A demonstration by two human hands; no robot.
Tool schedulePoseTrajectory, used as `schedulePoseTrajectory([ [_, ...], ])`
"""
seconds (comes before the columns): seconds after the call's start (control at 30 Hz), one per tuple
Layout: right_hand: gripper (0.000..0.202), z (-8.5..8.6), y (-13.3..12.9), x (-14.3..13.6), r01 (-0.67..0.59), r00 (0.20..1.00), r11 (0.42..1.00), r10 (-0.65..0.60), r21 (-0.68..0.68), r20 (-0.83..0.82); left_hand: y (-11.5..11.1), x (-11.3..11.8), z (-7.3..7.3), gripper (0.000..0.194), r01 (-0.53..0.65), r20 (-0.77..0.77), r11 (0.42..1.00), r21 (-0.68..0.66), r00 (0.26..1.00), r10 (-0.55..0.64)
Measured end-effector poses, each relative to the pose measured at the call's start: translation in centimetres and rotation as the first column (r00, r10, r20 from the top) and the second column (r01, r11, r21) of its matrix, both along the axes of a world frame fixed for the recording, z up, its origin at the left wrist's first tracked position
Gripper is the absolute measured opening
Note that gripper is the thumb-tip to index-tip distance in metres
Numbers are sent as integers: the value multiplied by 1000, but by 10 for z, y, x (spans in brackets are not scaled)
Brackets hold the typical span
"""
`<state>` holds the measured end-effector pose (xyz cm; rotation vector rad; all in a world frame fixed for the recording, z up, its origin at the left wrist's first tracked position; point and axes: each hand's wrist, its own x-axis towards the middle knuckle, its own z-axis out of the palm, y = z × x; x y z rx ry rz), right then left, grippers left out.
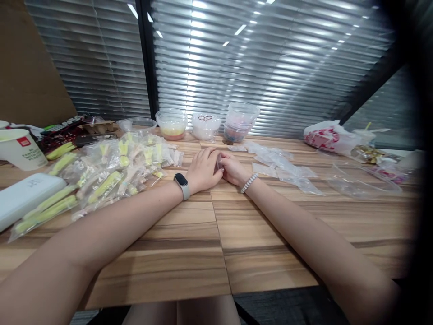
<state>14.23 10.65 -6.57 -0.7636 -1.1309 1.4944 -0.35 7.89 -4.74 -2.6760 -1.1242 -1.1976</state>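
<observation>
My left hand (204,169), with a grey smart band (181,184) at the wrist, is curled with its back towards me. My right hand (233,169), wearing a beaded bracelet (249,183), meets it fingertip to fingertip just above the table. Both hands are closed around the same spot; what lies between the fingers is mostly hidden and too small to name. Left of the hands lies a heap of small clear bags (118,164) holding yellow and pale pieces. Flat clear plastic bags (280,164) are spread to the right of my right hand.
Clear tubs (171,123) and stacked plastic cups (241,118) line the back by the blinds. At the left are a paper cup (23,149) and a pale box (29,196). A clear container (363,180) and a red-and-white bag (326,135) sit at the right.
</observation>
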Motion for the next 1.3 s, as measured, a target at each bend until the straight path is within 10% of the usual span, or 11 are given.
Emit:
schedulePoseTrajectory([
  [0.93, 25, 4, 0, -1, -68, 994, 997, 71, 40, -87, -3, 1, 0, 59, -230, -78, 970, 80, 969, 236],
  [1.3, 23, 7, -4, -1, -79, 996, 996, 81, 41, -43, -4, 2, 2, 47, -147, -68, 987, 64, 986, 151],
])
